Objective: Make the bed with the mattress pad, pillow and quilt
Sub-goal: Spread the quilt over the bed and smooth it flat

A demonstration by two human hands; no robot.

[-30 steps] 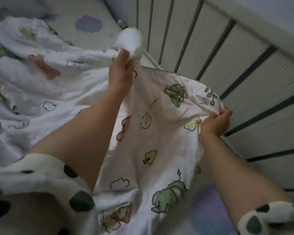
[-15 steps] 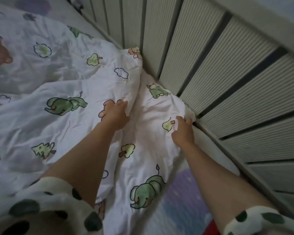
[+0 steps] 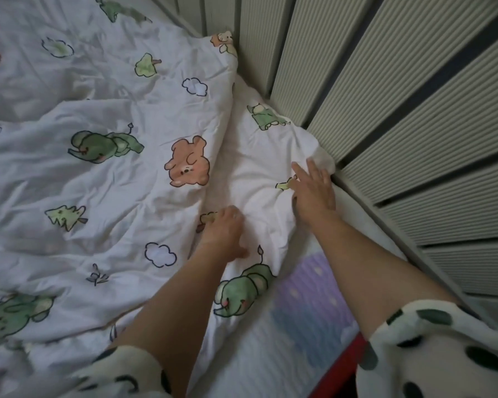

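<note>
The white quilt (image 3: 104, 179), printed with bears, green elephants, trees and clouds, lies crumpled across the bed. Its near corner is folded over beside the ribbed panel. My left hand (image 3: 223, 229) sits on that fold, fingers curled into the fabric. My right hand (image 3: 314, 191) lies flat on the quilt's corner close to the panel, with its fingers stretched out. The mattress pad (image 3: 308, 308), with purple and blue shapes, shows bare below the quilt's edge. No pillow is in view.
A ribbed grey panel with dark gaps (image 3: 414, 110) runs along the right side of the bed, right against the quilt corner. A red edge (image 3: 339, 369) shows at the bottom of the pad. My spotted sleeves fill the lower corners.
The quilt, held up in the air a second ago, now lies on the bed. My right hand has let go of the corner and spread flat on it; my left hand moved nearer.
</note>
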